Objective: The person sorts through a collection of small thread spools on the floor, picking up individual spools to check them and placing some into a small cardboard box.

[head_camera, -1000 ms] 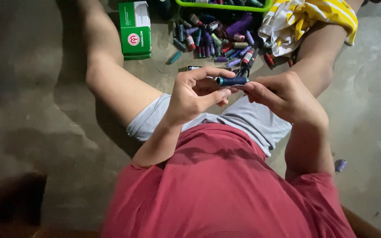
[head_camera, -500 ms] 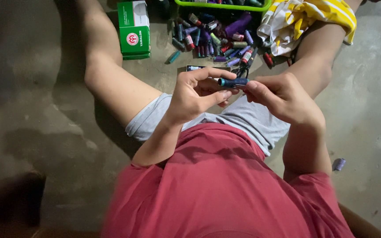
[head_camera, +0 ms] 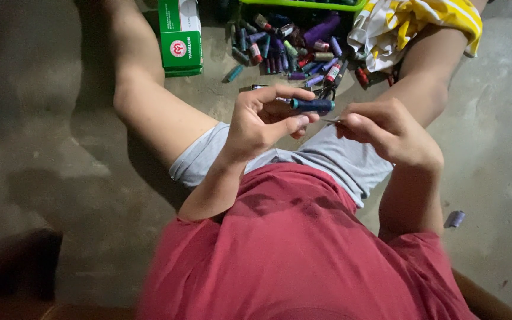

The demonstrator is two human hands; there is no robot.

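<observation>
Left hand (head_camera: 262,121) pinches a dark teal thread spool (head_camera: 312,105) mid-frame; right hand (head_camera: 386,130) grips a thin metal point beside it. Spool pile (head_camera: 291,50) crowds the top edge; bare concrete floor (head_camera: 42,148) left.

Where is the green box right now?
In the head view, the green box lies on the floor at the top left, beside the person's left leg and just left of the pile of thread spools.

Your left hand (head_camera: 262,121) pinches a small dark teal thread spool (head_camera: 311,105) at one end; it lies roughly level, its free end toward your right hand (head_camera: 386,130). Your right fingers (head_camera: 354,121) grip a thin metal point (head_camera: 329,120), possibly a needle, just below the spool.
</observation>
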